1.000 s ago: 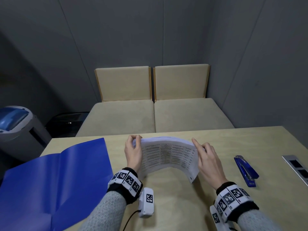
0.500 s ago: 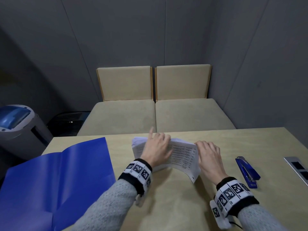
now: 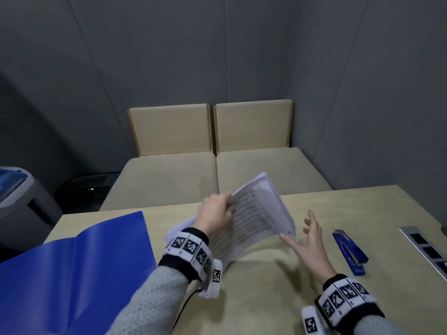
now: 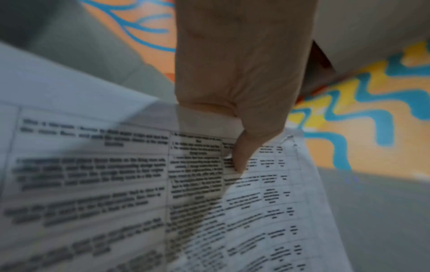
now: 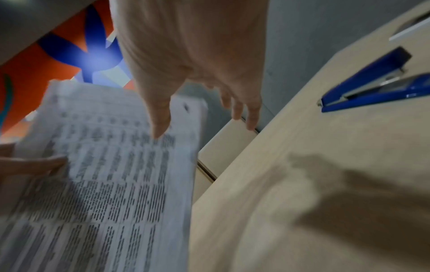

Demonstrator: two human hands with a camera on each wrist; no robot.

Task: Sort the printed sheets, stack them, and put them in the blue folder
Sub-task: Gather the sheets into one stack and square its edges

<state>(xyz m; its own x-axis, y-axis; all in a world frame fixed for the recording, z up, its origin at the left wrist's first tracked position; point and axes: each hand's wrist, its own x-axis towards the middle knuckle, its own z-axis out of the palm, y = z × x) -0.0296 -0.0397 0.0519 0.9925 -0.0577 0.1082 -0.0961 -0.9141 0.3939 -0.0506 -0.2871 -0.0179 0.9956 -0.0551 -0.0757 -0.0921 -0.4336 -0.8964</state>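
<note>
A thick stack of printed sheets (image 3: 258, 218) is lifted and tilted above the middle of the wooden table (image 3: 266, 298). My left hand (image 3: 217, 213) grips its left edge, with the thumb (image 4: 242, 158) pressed on the printed top page (image 4: 116, 193). My right hand (image 3: 307, 235) hovers beside the stack's right edge with fingers spread, holding nothing; in the right wrist view its fingertips (image 5: 160, 127) are close to the sheets (image 5: 104, 184). The blue folder (image 3: 72, 274) lies open on the table at the left.
A blue stapler (image 3: 349, 252) lies on the table to the right of my right hand, also in the right wrist view (image 5: 372, 82). A metal socket panel (image 3: 428, 250) is set in the table's right edge. Beige seats (image 3: 217, 175) stand beyond the table, and a grey bin (image 3: 19, 197) at far left.
The stack lay flat under both hands; now my left hand has lifted and tilted it off the table, and my right hand has let go and opened beside it.
</note>
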